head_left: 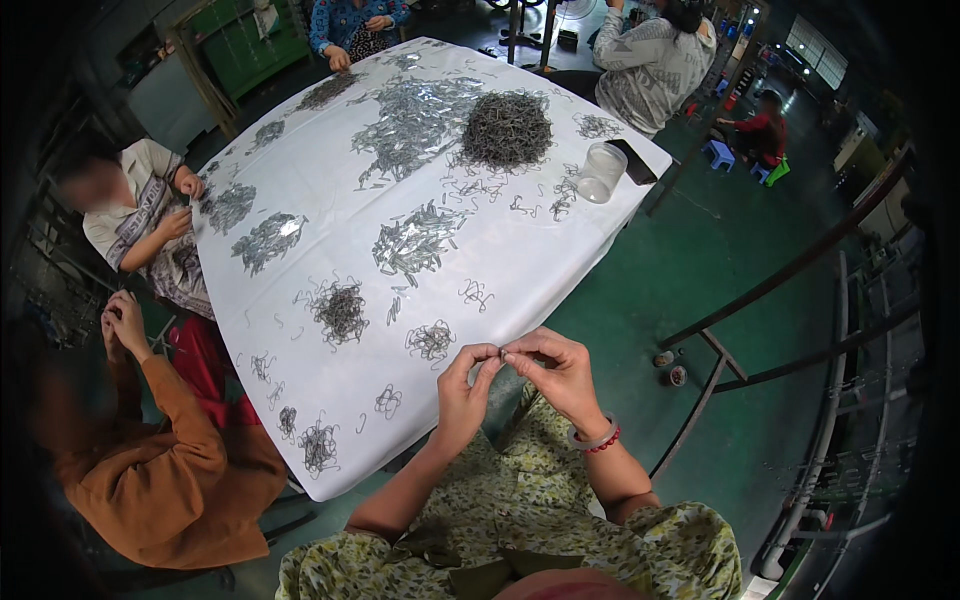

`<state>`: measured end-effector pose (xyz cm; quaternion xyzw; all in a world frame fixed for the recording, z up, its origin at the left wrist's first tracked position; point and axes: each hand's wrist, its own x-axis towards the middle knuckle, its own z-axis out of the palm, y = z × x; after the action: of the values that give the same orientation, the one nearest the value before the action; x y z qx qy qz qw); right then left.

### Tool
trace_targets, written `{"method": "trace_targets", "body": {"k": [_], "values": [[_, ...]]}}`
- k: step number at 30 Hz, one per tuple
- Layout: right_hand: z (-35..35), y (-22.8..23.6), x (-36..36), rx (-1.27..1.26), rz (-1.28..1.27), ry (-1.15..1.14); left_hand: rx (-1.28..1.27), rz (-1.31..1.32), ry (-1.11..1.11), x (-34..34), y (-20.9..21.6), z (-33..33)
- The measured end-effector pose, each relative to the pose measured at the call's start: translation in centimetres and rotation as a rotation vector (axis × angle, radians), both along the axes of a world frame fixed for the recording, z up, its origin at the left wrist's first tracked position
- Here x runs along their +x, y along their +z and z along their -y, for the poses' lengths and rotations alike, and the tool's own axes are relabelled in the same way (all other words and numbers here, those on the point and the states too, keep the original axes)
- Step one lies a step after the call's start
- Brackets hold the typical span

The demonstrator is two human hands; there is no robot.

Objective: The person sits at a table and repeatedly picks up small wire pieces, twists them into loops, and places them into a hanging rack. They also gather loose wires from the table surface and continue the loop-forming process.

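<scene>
My left hand and my right hand meet just off the table's near edge, both closed in a pinch. Between the fingertips sits a small dark piece, mostly hidden and too small to name. A bracelet and red beads circle my right wrist. Closest to my hands on the white-covered table lies a small heap of bent wire hooks, with a few loose hooks beyond it. A bigger hook heap is farther left. Past these spreads a pile of slim grey, shiny pieces.
A tall dark heap of hooks stands near the far right, beside a clear plastic jar and a black tray. Co-workers sit around the table, one in a brown sleeve at left. A metal frame rises right of me.
</scene>
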<state>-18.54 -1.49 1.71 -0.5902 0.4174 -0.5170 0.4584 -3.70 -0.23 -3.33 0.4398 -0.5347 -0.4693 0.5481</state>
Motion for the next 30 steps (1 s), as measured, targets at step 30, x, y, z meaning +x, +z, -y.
{"method": "trace_targets", "body": {"k": [30], "values": [[-1.9,0.8,1.7,-0.114,-0.077,-0.142,0.136,1.27,0.319,19.4,-5.9,7.7]]}}
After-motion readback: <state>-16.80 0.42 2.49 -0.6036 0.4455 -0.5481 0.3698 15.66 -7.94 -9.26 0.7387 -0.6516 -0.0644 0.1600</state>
